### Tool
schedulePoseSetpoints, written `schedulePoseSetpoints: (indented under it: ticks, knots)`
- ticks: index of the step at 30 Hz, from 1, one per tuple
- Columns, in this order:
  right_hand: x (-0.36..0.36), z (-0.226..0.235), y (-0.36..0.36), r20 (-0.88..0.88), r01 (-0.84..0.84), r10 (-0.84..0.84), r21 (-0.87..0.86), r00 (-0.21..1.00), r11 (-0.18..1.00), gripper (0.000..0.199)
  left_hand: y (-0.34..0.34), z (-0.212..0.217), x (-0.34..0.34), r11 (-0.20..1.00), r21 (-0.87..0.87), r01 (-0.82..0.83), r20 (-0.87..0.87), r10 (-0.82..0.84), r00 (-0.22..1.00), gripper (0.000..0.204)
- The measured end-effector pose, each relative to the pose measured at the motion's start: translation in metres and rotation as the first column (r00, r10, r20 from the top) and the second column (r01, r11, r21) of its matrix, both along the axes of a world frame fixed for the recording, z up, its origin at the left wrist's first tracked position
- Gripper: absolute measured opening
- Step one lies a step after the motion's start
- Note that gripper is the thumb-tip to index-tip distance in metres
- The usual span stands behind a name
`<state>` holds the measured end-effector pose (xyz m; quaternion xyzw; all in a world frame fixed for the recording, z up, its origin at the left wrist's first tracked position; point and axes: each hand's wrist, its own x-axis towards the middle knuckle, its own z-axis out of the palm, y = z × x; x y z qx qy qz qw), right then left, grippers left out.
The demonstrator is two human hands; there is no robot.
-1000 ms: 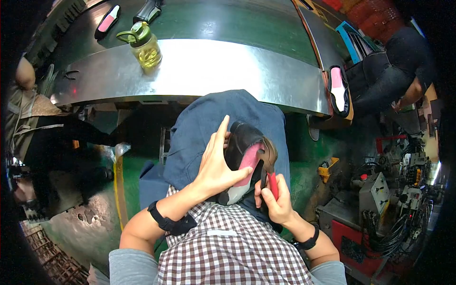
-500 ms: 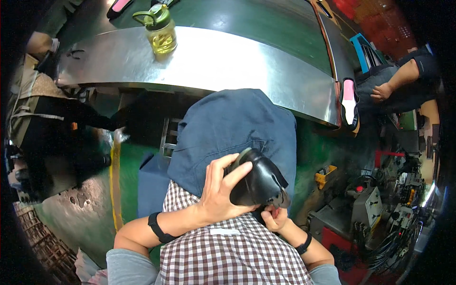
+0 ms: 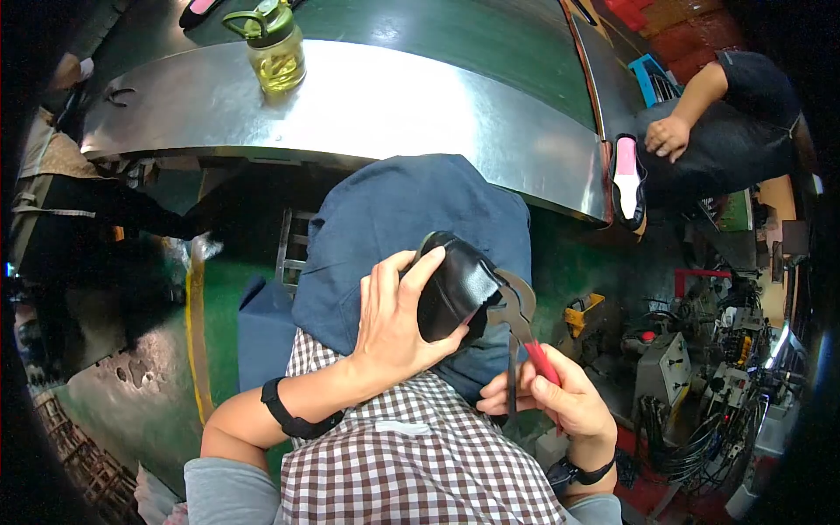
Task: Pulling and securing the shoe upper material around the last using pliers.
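- Nearest the camera, the person's checked shirt (image 3: 420, 464) filled the lower edge, with a dark blue apron (image 3: 411, 227) spread over the lap beyond it.
- The left hand (image 3: 394, 328) cupped a black leather shoe upper (image 3: 455, 289) from its left side; the fingers were spread fairly wide, thumb curled over the top and fingertips pressed against the leather.
- The right hand (image 3: 560, 398) was closed around the red-sleeved handles of a pair of steel lasting pincers (image 3: 516, 311); the fingers were wrapped tight, and the jaws met the right edge of the shoe.
- Step in hand, as judged: the leather edge was being gripped and drawn with the pincers while the other hand steadied the shoe. The next move appeared to call for a firm, even pull with the shoe kept from rotating.
- The shoe looked smooth, glossy and rounded, held above the apron between both hands; whether the jaws had actually bitten the leather could not be told.
- Farther off, a curved steel conveyor bench (image 3: 367, 114) carried a yellow-green drinking bottle (image 3: 276, 52) and a black shoe with a pink insole (image 3: 626, 179).
- Beyond the bench's right end, 1 co-worker's hand (image 3: 669, 136) rested near that shoe.
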<state>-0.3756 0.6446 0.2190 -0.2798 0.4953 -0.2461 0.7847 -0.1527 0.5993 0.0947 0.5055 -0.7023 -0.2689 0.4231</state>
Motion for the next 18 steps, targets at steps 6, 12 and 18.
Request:
schedulePoseSetpoints:
  ticks: [6,12,18]
  knots:
    - [0.026,-0.069,0.017,-0.269,0.006,-0.121,-0.394,0.955,0.919,0.02,-0.004,-0.001,0.002,1.0,0.028,-0.014,0.006,0.014,1.0,0.101]
    - [0.024,-0.113,0.027,-0.315,-0.038,-0.197,-0.609,0.928,0.792,0.04,-0.001,-0.006,0.0,1.0,-0.028,-0.009,-0.058,0.007,0.998,0.097]
    - [0.029,-0.138,0.029,-0.294,-0.036,-0.256,-0.719,0.921,0.694,0.039,0.003,-0.009,0.001,0.997,-0.071,-0.018,-0.078,0.013,0.997,0.095]
